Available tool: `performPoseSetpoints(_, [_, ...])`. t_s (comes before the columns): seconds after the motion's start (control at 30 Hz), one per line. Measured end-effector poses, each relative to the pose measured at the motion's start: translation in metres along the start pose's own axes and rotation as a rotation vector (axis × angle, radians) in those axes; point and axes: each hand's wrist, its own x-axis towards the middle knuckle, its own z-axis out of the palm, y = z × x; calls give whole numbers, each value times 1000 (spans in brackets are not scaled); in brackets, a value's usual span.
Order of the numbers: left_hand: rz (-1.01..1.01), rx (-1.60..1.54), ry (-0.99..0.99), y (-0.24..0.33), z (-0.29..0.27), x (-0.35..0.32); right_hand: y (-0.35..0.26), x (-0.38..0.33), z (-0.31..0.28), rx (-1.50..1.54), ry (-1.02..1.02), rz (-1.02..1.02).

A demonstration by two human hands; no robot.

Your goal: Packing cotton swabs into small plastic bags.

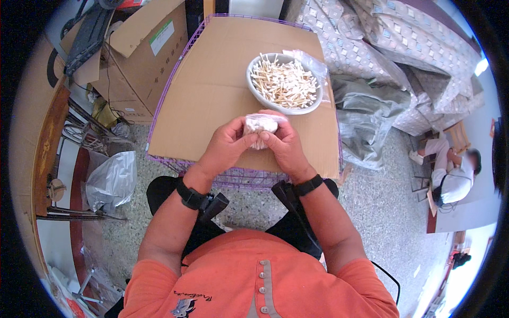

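1. between the fingertips of both hands sits a small clear plastic bag (259, 126) stuffed with pale sticks, held up over the near half of a sheet of brown cardboard (212, 90).
2. the left hand (227, 144) has its fingers curled in narrow, pinching the left side of the bag; thumb and forefinger press against the plastic.
3. the right hand (284, 146) mirrors it, fingers bent close and gripping the right side of the bag, so the two sets of fingertips nearly meet at the bag's lower middle.
4. just beyond the fingers, on the far side of the bag, stands a grey round bowl (256, 90) heaped with loose cotton-tipped sticks (283, 82) lying crisscross; the bowl's near rim is close to the bag's top.
5. past the bowl on its far right edge lies a crumpled piece of clear plastic (310, 61).
6. under the hands, the cardboard rests on a purple wire basket (233, 177), whose grid front shows just below the wrists.
7. each wrist wears a black strap with a dark device: left wrist (192, 196), right wrist (307, 185).
8. well off to the left of the fingers are open cardboard boxes (140, 58) and a silvery plastic bag (111, 180) on the speckled floor.
9. well off to the right lie patterned bundles (387, 37) and a grey sack (366, 119); farther right another person (450, 175) sits on a chair.
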Motion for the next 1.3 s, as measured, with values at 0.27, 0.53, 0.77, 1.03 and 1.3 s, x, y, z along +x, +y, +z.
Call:
performPoseSetpoints(0.27, [83,-9,45,-16,-3,4,5,4,2,-31,-29,-17])
performPoseSetpoints(0.53, [8,-57,67,-1,0,4,3,4,1,-123,-6,10])
performPoseSetpoints(0.77, [67,-7,50,-5,-2,3,2,5,1,-106,-29,-2])
performPoseSetpoints(1.03, [85,45,115,-8,-1,3,13,7,1,-53,-38,-47])
performPoseSetpoints(1.3, [78,-44,98,-2,4,4,19,5,-5,-436,3,-145])
